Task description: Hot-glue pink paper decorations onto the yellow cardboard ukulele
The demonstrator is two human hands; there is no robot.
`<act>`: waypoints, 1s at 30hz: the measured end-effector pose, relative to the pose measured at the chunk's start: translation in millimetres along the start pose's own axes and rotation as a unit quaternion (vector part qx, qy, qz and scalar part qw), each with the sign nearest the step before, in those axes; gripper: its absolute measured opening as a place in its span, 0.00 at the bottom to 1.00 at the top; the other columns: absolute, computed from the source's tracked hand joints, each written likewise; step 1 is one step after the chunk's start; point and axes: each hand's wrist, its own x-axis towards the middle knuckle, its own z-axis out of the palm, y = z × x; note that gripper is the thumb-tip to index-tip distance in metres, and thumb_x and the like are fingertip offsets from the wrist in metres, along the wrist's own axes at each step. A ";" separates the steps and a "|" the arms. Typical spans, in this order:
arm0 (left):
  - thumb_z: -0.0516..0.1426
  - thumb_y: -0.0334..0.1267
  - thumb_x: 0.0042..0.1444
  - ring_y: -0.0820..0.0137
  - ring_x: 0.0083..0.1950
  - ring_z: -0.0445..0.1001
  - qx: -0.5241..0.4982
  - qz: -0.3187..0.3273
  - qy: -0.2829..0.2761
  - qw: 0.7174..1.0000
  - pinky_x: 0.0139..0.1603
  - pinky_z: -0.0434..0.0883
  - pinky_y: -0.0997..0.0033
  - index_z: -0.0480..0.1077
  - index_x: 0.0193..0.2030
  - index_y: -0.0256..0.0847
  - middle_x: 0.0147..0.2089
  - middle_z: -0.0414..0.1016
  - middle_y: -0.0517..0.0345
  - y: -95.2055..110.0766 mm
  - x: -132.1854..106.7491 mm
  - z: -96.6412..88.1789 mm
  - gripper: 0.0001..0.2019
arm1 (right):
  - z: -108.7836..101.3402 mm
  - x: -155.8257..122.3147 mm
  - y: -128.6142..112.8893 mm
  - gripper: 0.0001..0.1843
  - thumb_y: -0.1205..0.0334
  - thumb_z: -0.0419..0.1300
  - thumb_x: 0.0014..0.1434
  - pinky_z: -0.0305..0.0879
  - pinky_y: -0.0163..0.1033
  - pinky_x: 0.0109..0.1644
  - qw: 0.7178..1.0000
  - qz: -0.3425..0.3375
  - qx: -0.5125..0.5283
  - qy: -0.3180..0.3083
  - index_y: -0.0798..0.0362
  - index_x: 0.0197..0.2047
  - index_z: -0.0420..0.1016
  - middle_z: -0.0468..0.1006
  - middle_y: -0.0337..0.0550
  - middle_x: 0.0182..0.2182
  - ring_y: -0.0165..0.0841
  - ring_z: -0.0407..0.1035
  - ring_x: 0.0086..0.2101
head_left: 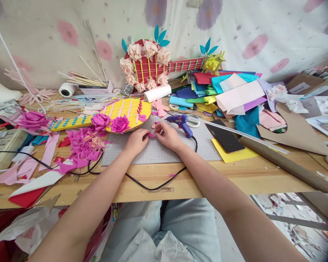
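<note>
Over the grey cutting mat, my left hand and my right hand are close together, fingers closed. Between their fingertips is a small magenta paper piece, partly hidden by the fingers. Just beyond lies a yellow paper guitar with pink and blue strips and magenta paper flowers. A blue glue gun rests to the right of my right hand, its black cord looping toward me.
Magenta paper scraps pile up at left. A red paper guitar leans at the back beside stacked coloured paper. At right lie a black phone on yellow paper, a clear stick and a wooden rod.
</note>
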 end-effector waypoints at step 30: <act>0.56 0.31 0.50 0.72 0.34 0.75 -0.213 -0.147 0.018 0.966 0.37 0.69 0.72 0.70 0.40 0.38 0.34 0.77 0.57 8.0 1.3 1.1 0.10 | 9.8 1.4 10.0 0.18 0.65 0.61 0.48 0.66 0.40 0.42 0.981 0.066 0.170 -0.063 0.51 0.43 0.62 0.74 0.37 0.31 0.30 0.71 0.34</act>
